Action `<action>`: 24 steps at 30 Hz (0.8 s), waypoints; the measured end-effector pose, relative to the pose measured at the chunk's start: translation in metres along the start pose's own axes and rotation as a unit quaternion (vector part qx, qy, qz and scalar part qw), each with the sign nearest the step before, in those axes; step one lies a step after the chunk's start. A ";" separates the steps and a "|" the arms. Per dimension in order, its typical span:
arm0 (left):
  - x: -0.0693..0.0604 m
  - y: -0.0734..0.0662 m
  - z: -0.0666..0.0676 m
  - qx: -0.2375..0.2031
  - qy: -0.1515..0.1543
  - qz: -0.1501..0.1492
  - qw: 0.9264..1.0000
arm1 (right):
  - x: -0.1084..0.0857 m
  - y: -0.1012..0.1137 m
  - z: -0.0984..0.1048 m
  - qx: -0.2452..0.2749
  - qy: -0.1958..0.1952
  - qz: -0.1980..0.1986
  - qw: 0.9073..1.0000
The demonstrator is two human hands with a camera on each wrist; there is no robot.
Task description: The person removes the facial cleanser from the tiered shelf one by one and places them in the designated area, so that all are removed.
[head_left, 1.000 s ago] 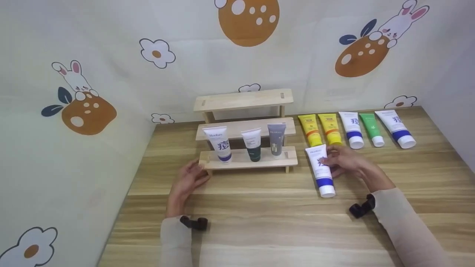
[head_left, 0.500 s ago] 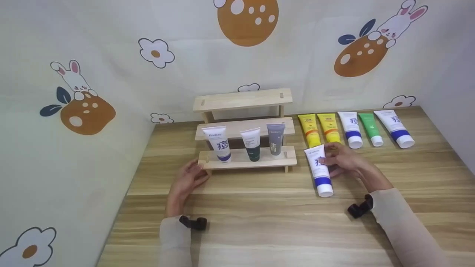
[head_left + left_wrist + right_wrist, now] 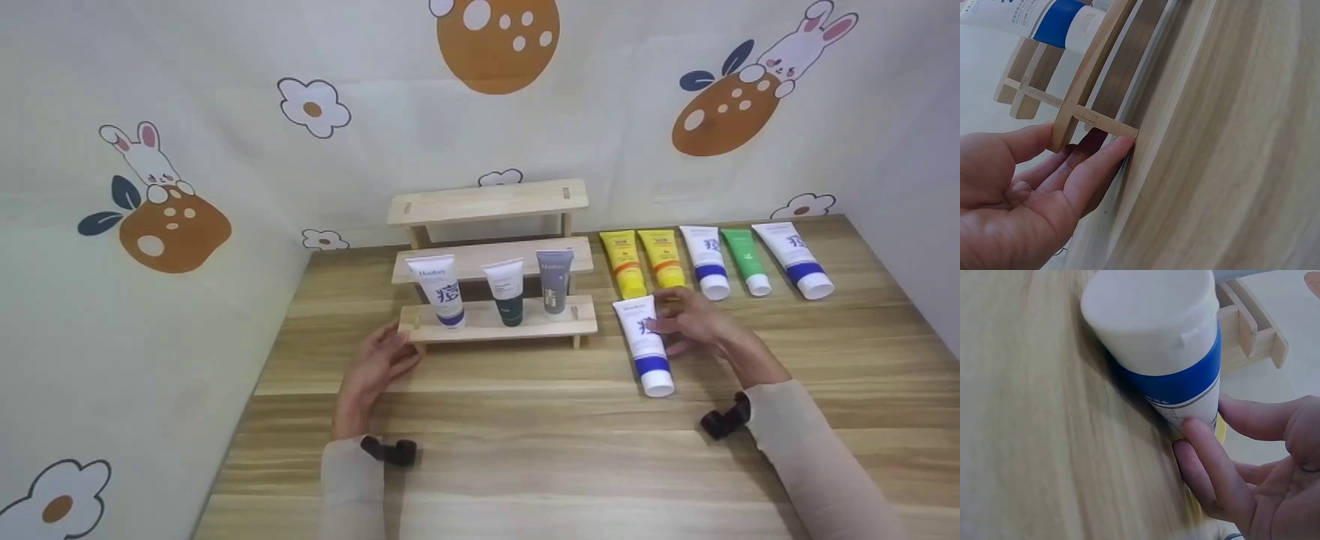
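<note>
My left hand grips the left end of the lowest step of a wooden tiered display stand. In the left wrist view the thumb lies against the board's end, with fingers beneath it by the leg. With my right hand I hold a white squeeze tube with a blue band, thumb on its printed face; its white cap points toward me. Upright on the lowest step are a white-and-blue tube, a white-and-dark-green tube and a grey tube.
Right of the stand, a row of tubes lies along the back of the table: two yellow tubes, a white-and-blue tube, a green tube and another white-and-blue tube. A patterned curtain hangs behind.
</note>
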State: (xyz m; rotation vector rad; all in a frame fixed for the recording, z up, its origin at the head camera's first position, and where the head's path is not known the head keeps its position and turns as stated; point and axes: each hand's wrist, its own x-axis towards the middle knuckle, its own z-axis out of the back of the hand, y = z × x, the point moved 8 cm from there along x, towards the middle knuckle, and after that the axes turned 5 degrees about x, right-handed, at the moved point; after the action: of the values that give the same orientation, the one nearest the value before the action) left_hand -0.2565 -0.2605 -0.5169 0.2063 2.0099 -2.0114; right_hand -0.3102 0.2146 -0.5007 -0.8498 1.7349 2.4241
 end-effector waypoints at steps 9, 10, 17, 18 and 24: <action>0.001 0.001 0.000 -0.002 0.008 0.004 1.000 | -0.006 0.008 0.009 -0.030 -0.026 0.010 0.999; 0.001 0.001 0.000 -0.002 0.010 0.005 1.000 | -0.008 0.011 0.010 -0.031 -0.031 0.013 0.999; 0.000 0.001 0.001 0.002 0.010 0.011 1.000 | -0.021 0.041 0.004 -0.051 -0.057 0.080 0.994; 0.000 0.001 0.001 0.001 0.008 0.012 1.000 | -0.023 0.047 0.001 -0.048 -0.057 0.093 0.993; 0.000 0.001 0.000 -0.002 0.012 0.010 1.000 | -0.033 0.078 -0.020 -0.011 -0.050 0.161 0.986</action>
State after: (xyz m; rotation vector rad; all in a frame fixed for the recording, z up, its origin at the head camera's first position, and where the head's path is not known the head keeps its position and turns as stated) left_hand -0.2562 -0.2607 -0.5175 0.2493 2.0190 -2.0016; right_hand -0.3003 0.1770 -0.4225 -0.4658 1.9416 2.6306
